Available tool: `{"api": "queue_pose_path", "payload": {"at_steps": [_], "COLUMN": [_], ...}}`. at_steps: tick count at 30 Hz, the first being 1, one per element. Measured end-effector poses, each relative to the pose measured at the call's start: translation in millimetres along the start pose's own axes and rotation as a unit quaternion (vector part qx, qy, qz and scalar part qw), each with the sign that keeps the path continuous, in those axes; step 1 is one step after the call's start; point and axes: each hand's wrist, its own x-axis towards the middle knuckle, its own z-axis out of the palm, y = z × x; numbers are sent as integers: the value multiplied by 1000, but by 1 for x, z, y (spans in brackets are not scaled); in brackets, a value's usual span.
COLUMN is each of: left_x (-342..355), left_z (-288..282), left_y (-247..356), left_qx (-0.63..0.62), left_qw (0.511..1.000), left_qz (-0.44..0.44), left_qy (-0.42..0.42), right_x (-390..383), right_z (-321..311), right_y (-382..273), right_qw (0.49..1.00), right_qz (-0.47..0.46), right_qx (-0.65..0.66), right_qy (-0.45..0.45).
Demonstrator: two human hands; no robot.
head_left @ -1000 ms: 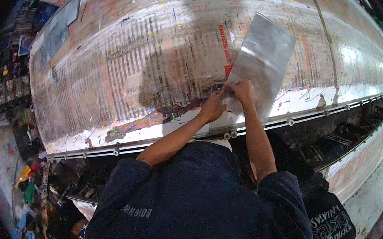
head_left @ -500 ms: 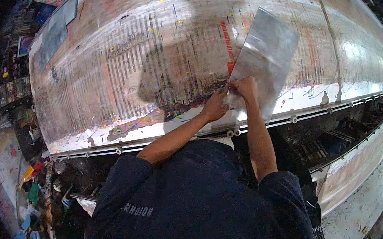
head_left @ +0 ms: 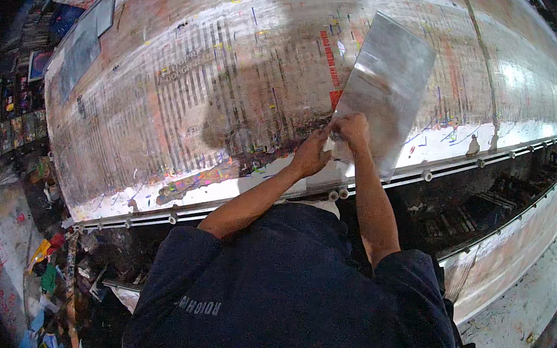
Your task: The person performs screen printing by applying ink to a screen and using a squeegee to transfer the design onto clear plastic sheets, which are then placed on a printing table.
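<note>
Both hands pinch the clear sheet's lower corner.
Left hand and right hand grip the clear plastic sheet just right of frame centre; it looks thin, floppy, probably slippery.

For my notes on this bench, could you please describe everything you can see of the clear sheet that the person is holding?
The clear sheet is a thin, glossy rectangle, seemingly plastic film, see-through with grey glare. It lies tilted on the long paint-marked table, its far end pointing away from the person. The left hand and right hand meet at its near corner, pinching the edge. Its near edge sits close to the table's railed front.
</note>
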Motion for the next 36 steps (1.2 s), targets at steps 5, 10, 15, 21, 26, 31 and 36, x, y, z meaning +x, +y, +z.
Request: {"api": "queue_pose_path", "payload": {"at_steps": [5, 10, 15, 21, 26, 31, 36], "left_x": [5, 7, 13, 10, 6, 3, 5], "left_z": [3, -3, -11, -8, 4, 6, -3], "left_y": [-9, -3, 16, 13, 7, 9, 13], "left_qx": [13, 41, 242, 319, 341, 360, 365], "left_qw": [997, 989, 966, 948, 940, 925, 929], "left_qz": [57, 93, -71, -1, 19, 80, 61], "left_qy": [58, 108, -51, -17, 23, 93, 33], "right_x": [6, 0, -10, 15, 86, 131, 138], "right_z": [11, 6, 1, -93, -254, -448, -616], "right_y": [10, 4, 2, 74, 112, 37, -86], "right_qw": [999, 1000, 995, 968, 942, 901, 794], "right_qz": [20, 27, -75, -246, -194, -90, -72], "right_qx": [24, 1, -67, -37, -216, -359, -501], "right_qy": [-24, -13, -12, 33, 167, 227, 338]}}
